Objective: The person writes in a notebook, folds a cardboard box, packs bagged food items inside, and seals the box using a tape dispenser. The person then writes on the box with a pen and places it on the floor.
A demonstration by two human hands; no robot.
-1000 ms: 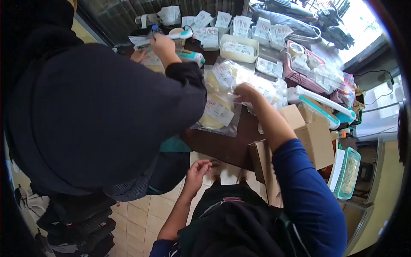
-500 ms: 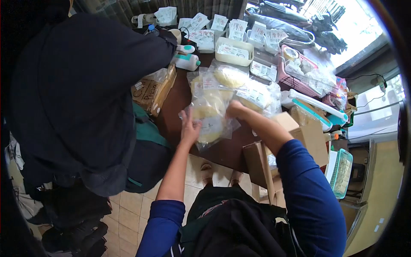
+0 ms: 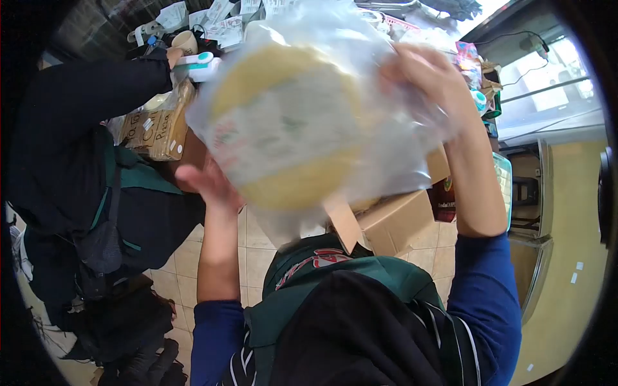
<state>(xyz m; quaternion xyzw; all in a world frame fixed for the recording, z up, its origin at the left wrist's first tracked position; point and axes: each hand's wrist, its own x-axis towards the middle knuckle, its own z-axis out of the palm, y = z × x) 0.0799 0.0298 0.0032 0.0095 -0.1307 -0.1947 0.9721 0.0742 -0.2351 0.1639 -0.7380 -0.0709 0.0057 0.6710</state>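
A clear plastic bag [image 3: 393, 161] is raised close to the camera and blurred by motion. Inside it lies a flat, round, yellow piece [image 3: 309, 183], like a pizza base, behind a white printed label [image 3: 290, 125]. My right hand [image 3: 425, 74] grips the bag's upper right side with its fingers closed on the plastic. At the lower left, my left hand [image 3: 219, 183] is beside the bag's edge with its thumb spread away. The bag partly covers its fingers, and whether they touch the plastic is unclear. Most of the tabletop is hidden behind the bag.
An open cardboard box [image 3: 396, 222] stands below the bag, in front of me. To the left, a person in a black sleeve [image 3: 103, 87] holds a white and teal device [image 3: 196, 64] near a taped carton [image 3: 151, 132]. Printed slips [image 3: 222, 29] lie at the back.
The bag has come up from the table towards the camera, with my right hand gripping it. My left hand has moved left and its fingers have opened. My view has shifted right.
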